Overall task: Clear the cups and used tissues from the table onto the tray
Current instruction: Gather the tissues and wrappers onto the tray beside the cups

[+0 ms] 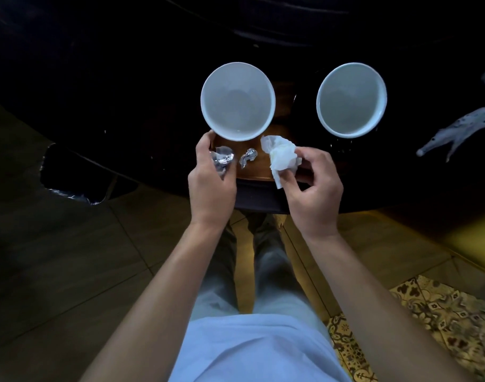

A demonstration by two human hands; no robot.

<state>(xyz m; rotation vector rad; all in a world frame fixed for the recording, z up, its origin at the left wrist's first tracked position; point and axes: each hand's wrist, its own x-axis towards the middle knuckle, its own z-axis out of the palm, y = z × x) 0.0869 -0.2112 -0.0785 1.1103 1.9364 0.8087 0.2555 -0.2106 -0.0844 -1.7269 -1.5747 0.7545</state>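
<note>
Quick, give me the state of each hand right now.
Left hand: closed on a crumpled foil wrapper.
Right hand: pinching a crumpled white tissue over the wooden tray.

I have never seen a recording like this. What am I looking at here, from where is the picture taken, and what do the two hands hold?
There is no machine: a person works with two bare hands. The one picture comes from a camera worn on the head, looking down over the arms. On the dark table lies a brown wooden tray. One white round cup appears to stand on it; a second white cup stands to its right, seemingly off the tray. The left hand holds a crumpled silver foil wrapper. Another small foil piece lies on the tray. The right hand pinches a crumpled white tissue over the tray.
</note>
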